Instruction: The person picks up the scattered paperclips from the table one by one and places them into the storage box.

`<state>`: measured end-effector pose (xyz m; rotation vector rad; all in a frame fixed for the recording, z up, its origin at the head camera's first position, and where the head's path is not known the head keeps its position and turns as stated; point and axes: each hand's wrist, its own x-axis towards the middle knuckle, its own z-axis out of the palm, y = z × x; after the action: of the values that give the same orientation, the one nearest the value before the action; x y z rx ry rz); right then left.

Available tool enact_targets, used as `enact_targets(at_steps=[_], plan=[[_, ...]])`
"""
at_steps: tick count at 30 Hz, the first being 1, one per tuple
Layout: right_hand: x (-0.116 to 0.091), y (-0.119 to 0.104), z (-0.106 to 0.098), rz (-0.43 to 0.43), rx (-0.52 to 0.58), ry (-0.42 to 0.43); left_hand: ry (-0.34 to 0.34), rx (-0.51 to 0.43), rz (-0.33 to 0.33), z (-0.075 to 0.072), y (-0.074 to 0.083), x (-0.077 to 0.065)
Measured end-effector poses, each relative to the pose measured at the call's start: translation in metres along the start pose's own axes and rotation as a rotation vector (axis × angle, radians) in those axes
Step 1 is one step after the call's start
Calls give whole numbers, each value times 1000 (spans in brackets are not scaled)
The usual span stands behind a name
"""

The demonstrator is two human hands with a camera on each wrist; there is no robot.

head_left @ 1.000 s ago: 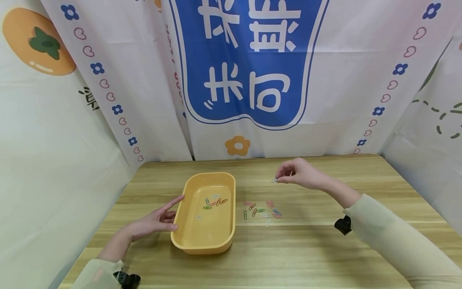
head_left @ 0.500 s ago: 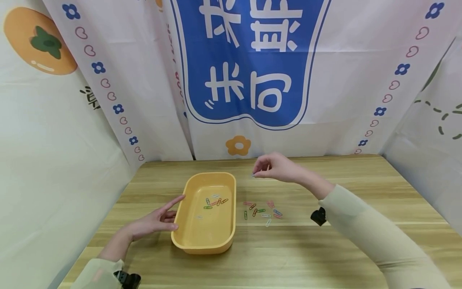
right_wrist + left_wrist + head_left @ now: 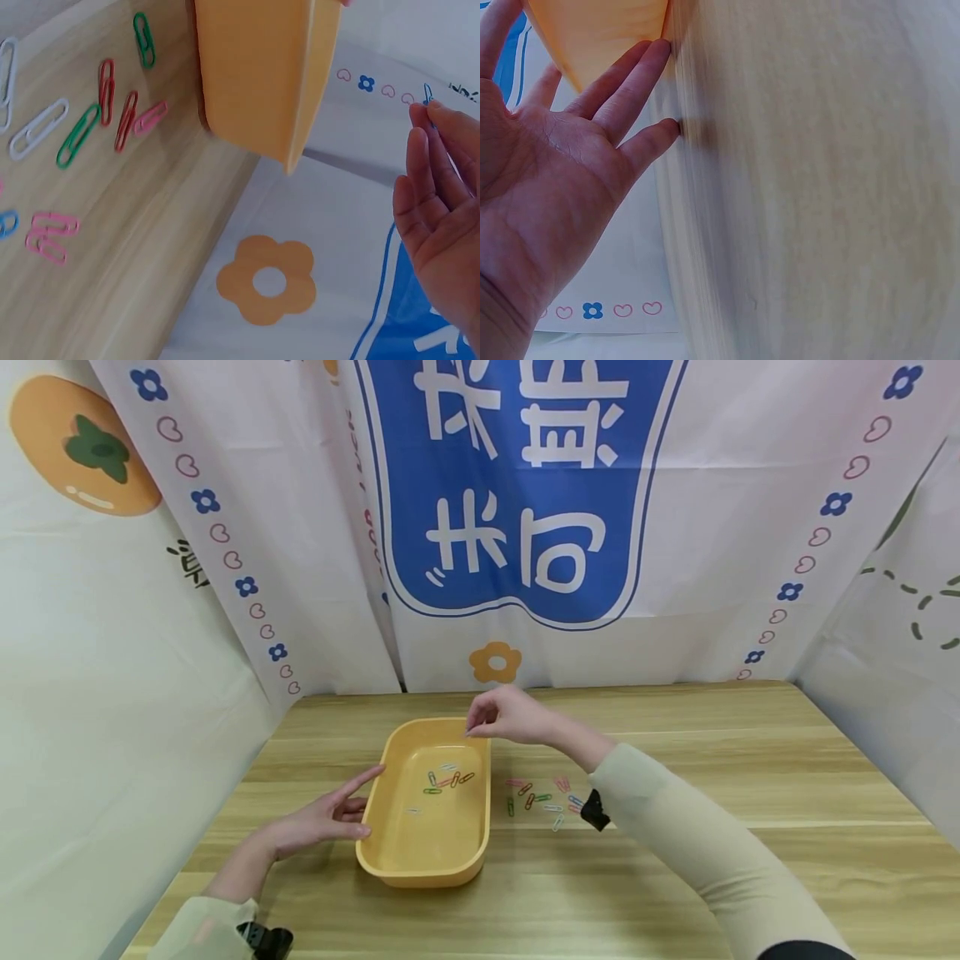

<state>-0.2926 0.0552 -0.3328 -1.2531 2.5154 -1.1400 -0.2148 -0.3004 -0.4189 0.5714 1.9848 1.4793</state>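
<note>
A yellow plastic tray [image 3: 431,853] stands left of the table's middle. Several coloured paper clips [image 3: 455,779] lie on its floor, mostly toward the far half. My left hand [image 3: 318,820] rests against the tray's left side, index fingertip and thumb at the rim; in the left wrist view its fingers [image 3: 634,94] are extended along the outer wall. My right hand [image 3: 513,717] is over the tray's far right corner. Between thumb and fingertips it pinches a blue paper clip [image 3: 428,93], which points upward in the right wrist view.
More loose paper clips [image 3: 552,808] in white, green, red, pink and blue lie on the wooden table [image 3: 600,893] just right of the tray. A printed white cloth [image 3: 697,652] hangs along the table's back edge. Further white cloth stands at both sides.
My right hand has moved left with the paper clip, from above the table beyond the loose clips to the tray's far right corner. The left hand and the tray have stayed put.
</note>
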Motion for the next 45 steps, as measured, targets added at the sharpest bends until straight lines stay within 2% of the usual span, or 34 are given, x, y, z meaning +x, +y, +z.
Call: enact_targets(at_steps=[7,18,22,34,45], plan=[[19,5,17,-23,-30,23,1,-2,-8,0,1,2],[36,4,26,85,-62,66,6,11,-11,1,2,2],[38,6,29,99,-59,61,5,10,-10,2,3,2],[38,9,33,109,-45,55,-3,6,-1,2,2,3],[14,15,13,50,-30,76,18,33,-6,3,2,1]])
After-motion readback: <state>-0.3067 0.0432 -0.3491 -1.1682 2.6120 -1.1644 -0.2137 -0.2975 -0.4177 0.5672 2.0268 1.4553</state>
